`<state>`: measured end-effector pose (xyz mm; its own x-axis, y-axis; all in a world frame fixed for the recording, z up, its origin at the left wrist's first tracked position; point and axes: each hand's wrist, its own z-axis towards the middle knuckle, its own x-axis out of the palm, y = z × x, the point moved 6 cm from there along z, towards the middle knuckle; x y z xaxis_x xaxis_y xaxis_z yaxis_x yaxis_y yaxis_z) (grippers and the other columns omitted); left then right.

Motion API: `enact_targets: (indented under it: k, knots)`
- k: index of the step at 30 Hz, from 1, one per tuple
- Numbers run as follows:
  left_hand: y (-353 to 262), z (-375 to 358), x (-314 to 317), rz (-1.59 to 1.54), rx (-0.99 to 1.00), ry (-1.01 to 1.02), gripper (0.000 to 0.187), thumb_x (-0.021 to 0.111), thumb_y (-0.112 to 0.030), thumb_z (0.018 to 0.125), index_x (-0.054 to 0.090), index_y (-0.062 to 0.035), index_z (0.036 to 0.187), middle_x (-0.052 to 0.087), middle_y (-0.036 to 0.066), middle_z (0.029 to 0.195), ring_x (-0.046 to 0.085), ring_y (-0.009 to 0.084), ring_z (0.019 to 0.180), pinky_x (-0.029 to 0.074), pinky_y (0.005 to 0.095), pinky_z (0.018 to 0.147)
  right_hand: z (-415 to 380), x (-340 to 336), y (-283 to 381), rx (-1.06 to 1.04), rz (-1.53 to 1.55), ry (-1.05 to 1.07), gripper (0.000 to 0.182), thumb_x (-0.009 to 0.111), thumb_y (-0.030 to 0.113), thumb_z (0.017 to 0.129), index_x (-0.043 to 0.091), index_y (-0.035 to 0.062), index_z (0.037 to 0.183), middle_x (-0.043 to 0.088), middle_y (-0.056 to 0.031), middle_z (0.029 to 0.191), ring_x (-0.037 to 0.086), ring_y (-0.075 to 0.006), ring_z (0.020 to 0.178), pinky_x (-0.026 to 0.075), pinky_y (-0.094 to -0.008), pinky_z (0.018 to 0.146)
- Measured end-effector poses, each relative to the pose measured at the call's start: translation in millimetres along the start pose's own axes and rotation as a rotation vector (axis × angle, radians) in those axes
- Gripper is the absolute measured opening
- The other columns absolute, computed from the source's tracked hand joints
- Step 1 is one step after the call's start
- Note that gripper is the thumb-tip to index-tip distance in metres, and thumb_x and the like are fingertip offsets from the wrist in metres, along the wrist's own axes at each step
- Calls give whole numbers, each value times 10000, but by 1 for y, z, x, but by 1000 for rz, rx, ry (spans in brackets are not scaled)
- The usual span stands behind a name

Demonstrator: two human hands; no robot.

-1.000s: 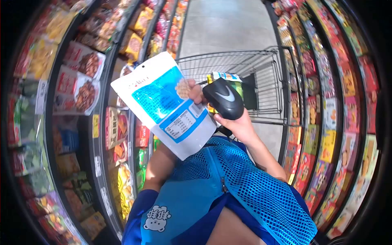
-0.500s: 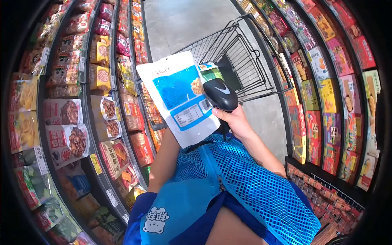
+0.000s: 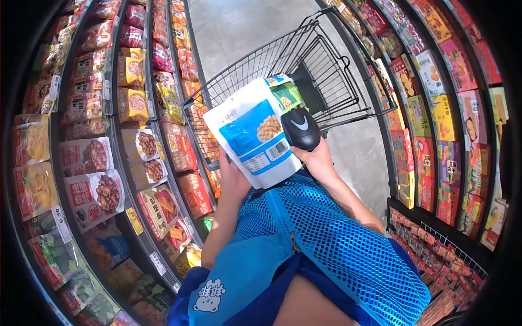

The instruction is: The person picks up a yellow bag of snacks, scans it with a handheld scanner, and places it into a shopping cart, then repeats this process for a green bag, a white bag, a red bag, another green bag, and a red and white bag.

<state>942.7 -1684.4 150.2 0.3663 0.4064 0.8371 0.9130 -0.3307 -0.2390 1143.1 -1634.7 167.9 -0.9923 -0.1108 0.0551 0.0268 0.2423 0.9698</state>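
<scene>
A white and blue snack pouch (image 3: 247, 133), with a barcode and a picture of pale brown nuggets, tilts in front of me. My left hand (image 3: 235, 176) grips it at the lower left edge; most of those fingers are hidden behind it. In my right hand (image 3: 318, 160) is a black barcode scanner (image 3: 302, 130), just right of the pouch's barcode. A green snack bag (image 3: 287, 99) shows partly behind the pouch and scanner; what supports it is hidden.
Beyond my hands stands a black wire shopping cart (image 3: 343, 103) in the aisle. Shelves of snack packs (image 3: 93, 191) line the left, and colourful boxes (image 3: 424, 174) the right. At lower right is a wire rack of small red packs (image 3: 435, 252).
The pouch has swung away from the scanner and moved slightly right, so its barcode and food picture now show fully. More of my left hand and the green bag are visible.
</scene>
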Motion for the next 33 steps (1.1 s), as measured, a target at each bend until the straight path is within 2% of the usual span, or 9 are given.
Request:
enact_targets:
  k: [2, 5, 6, 10, 14, 20, 25, 26, 33]
  knots:
    - [6, -3, -9, 120, 96, -107, 576, 408, -429, 1030, 367, -23, 1436, 509, 137, 1393, 464, 275, 1304, 371, 429, 1099, -2, -4, 0, 5, -57, -38, 384, 723, -28, 785, 596, -3, 1146, 682, -77, 1067, 628, -140, 984, 496, -296, 871]
    - [11, 12, -23, 565, 215, -127, 496, 531, -250, 1007, 379, -17, 1418, 524, 127, 1365, 489, 242, 1272, 387, 393, 1083, 5, -10, -12, 18, -90, -68, 377, 718, -23, 784, 599, -4, 1141, 685, -81, 1058, 631, -142, 974, 498, -298, 864]
    - [11, 21, -26, 533, 211, -199, 469, 638, -119, 939, 445, 2, 1349, 577, 118, 1282, 555, 209, 1177, 441, 353, 1017, 9, -14, -19, 24, -94, -75, 375, 717, -20, 783, 601, -5, 1139, 686, -82, 1054, 632, -143, 970, 499, -298, 860]
    - [4, 67, -23, 558, 248, -172, 400, 706, -135, 892, 540, 21, 1221, 650, 100, 1137, 633, 184, 1009, 510, 321, 891, 27, -32, -21, 52, -122, -89, 322, 740, 14, 768, 632, -7, 1070, 702, -72, 958, 642, -139, 897, 505, -300, 825]
    - [-29, 111, -8, 584, 336, -78, 380, 709, -130, 887, 553, 17, 1200, 655, 102, 1123, 643, 182, 982, 526, 324, 859, 47, -86, -73, 148, -261, -185, 281, 679, 62, 725, 616, -23, 985, 667, -78, 799, 640, -158, 672, 538, -320, 584]
    - [-82, 141, 24, 684, 480, -10, 344, 700, -118, 888, 578, 13, 1182, 678, 97, 1082, 661, 178, 930, 531, 314, 833, 31, -97, -126, 505, -74, -46, 191, 637, -4, 770, 593, -64, 946, 636, -124, 768, 646, -187, 590, 558, -305, 498]
    - [-106, 136, 46, 685, 576, 126, 331, 695, -115, 891, 593, 10, 1180, 679, 97, 1109, 661, 174, 957, 520, 306, 852, 45, -32, -62, 405, 110, 128, 160, 633, 9, 780, 593, -58, 920, 648, -117, 723, 604, -156, 499, 504, -285, 468]
    - [-111, 142, 38, 736, 552, 153, 373, 649, -151, 937, 548, 23, 1251, 652, 116, 1184, 637, 185, 1041, 505, 323, 912, 51, -21, -46, 371, 100, 187, 183, 620, 6, 779, 591, -58, 947, 660, -129, 770, 623, -157, 537, 516, -273, 488]
    - [-134, 143, 23, 722, 635, 29, 397, 725, -144, 878, 571, 0, 1214, 668, 91, 1145, 645, 166, 991, 512, 311, 876, 60, 25, 66, 140, 115, 289, 180, 608, -8, 795, 619, -71, 964, 670, -112, 805, 622, -132, 581, 508, -249, 514]
